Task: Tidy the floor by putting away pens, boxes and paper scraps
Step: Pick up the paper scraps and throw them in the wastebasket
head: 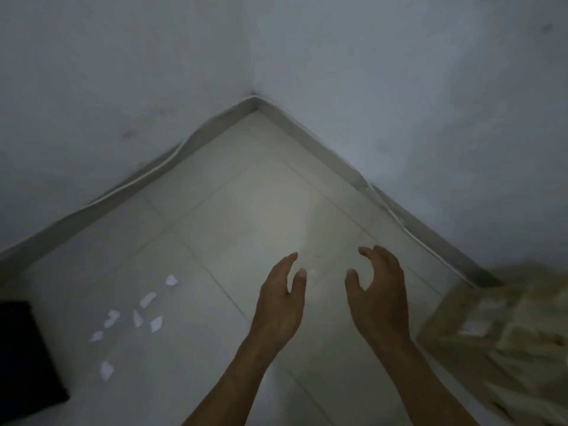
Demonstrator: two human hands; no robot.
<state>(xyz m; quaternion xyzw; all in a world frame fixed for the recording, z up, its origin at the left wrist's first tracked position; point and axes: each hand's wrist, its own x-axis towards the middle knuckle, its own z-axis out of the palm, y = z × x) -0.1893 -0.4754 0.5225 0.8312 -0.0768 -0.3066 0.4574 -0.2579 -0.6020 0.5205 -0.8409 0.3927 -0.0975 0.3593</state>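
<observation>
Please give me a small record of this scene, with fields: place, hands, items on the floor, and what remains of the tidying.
place: corner of a tiled floor between two pale walls
left hand: open, empty
right hand: open, empty
paper scraps: scattered on the floor, left of both hands
cardboard box: at right, blurred
dark object: at left edge, unclear
remaining: scraps not yet collected

Dim, bluish-grey light, a pale glare on the floor tiles (264, 210), soft blur throughout, edges bowed.
</observation>
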